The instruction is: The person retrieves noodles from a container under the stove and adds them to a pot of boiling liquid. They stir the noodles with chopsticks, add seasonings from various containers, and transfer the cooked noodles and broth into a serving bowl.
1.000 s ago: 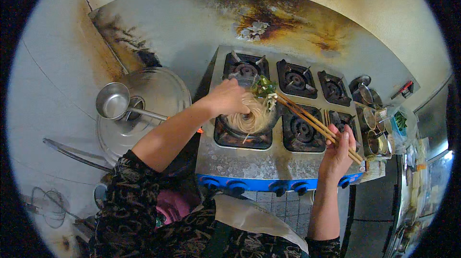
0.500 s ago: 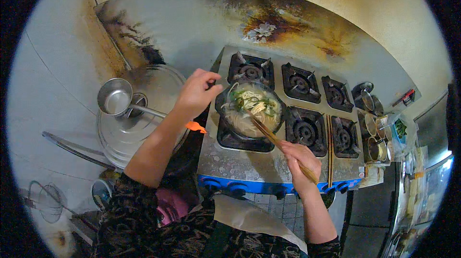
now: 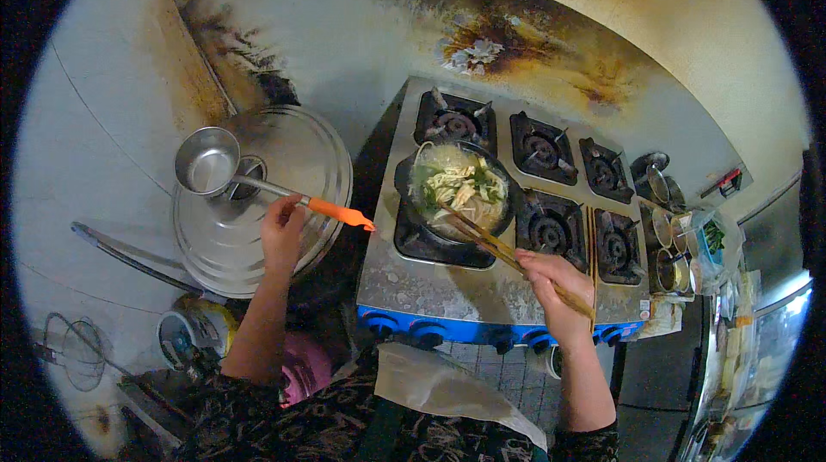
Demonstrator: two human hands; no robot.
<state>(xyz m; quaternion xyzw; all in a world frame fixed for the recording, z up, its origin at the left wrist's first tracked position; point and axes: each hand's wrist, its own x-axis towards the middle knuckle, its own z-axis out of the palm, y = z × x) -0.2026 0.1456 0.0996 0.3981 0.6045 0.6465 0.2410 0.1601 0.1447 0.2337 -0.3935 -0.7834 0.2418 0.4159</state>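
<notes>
My right hand [image 3: 559, 294] gripped wooden chopsticks [image 3: 492, 243], viewed remotely, their tips among noodles and greens [image 3: 466, 187] in a black pot [image 3: 403, 178] on the near-left burner of the stove [image 3: 430, 286]. My left hand [image 3: 282, 238] curled at an orange-handled metal dipper [image 3: 208, 161]; whether it grasped the handle, I could not tell. The dipper's cup sat over a large round lid [image 3: 297, 144] at left. More chopsticks [image 3: 592, 243] lay right of the pot.
</notes>
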